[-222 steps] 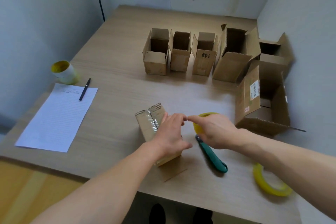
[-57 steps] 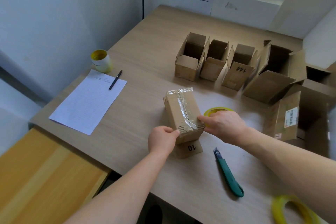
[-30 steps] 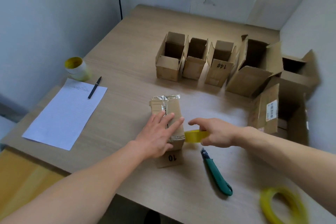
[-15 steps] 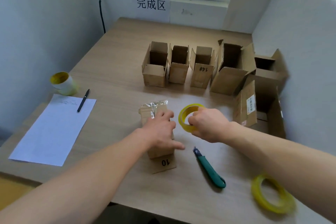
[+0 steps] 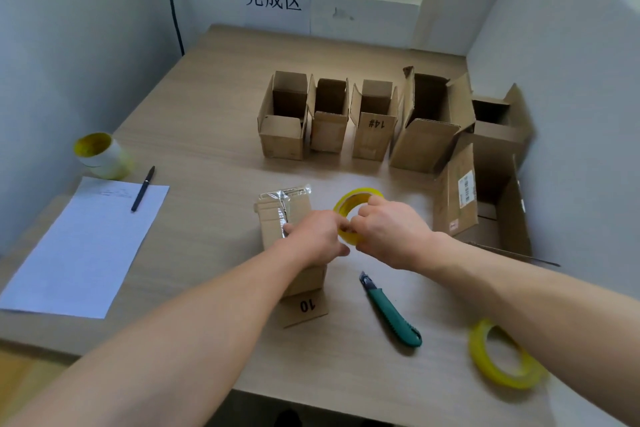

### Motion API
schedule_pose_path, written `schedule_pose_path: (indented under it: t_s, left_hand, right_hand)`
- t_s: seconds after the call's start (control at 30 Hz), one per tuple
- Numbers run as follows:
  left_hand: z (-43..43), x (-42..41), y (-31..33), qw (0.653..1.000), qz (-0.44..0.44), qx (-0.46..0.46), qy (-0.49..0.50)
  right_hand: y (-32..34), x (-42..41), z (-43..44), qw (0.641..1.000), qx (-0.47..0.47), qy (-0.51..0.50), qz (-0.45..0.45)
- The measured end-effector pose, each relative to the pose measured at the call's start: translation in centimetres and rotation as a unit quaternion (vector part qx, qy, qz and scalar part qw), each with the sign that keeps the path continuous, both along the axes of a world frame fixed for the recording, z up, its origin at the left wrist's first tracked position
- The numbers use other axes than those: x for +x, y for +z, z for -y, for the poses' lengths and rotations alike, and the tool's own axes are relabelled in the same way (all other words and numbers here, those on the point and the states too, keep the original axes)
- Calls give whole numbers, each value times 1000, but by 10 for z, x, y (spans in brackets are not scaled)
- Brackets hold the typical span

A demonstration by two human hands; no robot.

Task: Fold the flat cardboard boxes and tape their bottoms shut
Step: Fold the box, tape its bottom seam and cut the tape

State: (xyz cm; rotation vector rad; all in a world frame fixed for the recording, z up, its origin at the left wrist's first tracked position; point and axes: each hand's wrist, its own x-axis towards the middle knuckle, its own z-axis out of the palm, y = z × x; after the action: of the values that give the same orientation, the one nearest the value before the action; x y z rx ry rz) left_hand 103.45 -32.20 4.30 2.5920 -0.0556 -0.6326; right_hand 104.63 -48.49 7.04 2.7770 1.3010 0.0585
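A small cardboard box (image 5: 277, 218) marked "10" stands upside down at the table's middle, its bottom flaps covered by clear tape. My left hand (image 5: 313, 239) rests on top of the box, fingers curled at the tape end beside the roll. My right hand (image 5: 391, 232) grips a yellow tape roll (image 5: 349, 208) upright just right of the box. The two hands meet at the roll's lower edge. A green utility knife (image 5: 393, 317) lies on the table below my right hand.
Several folded open boxes (image 5: 372, 121) stand in a row at the back and along the right wall. A second yellow tape roll (image 5: 502, 357) lies front right. A paper sheet (image 5: 83, 246), pen (image 5: 142, 188) and another tape roll (image 5: 100, 154) sit at left.
My right hand lifted the tape roll from flat beside the box to upright. My left hand went from flat on the box to curled at the roll's edge.
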Motion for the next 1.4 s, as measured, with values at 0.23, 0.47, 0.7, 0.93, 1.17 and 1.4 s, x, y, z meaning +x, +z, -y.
schedule_pose_path:
  t_s: [0.23,0.47,0.7,0.93,1.17,1.4]
  left_hand:
    - [-2,1,-1,995,-17,-74,61]
    - [-4,8,3,988,-12,-140,71]
    - [-4,3,8,985,-20,-154,73]
    - [-5,0,12,981,-22,-174,89]
    - [-8,-1,21,973,-47,-197,110]
    - [-7,0,20,973,-49,-201,105]
  right_hand:
    - [-8,-19,30,959,268,-86,36]
    - [-46,-46,72,949,-91,-185,-238]
    - [-74,-70,70,886,-241,-102,-383]
    - [-77,-69,73,908,-150,-179,-348]
    - [-51,-79,80,959,86,-168,-212]
    - [-30,-84,57,956,143,-136,-216]
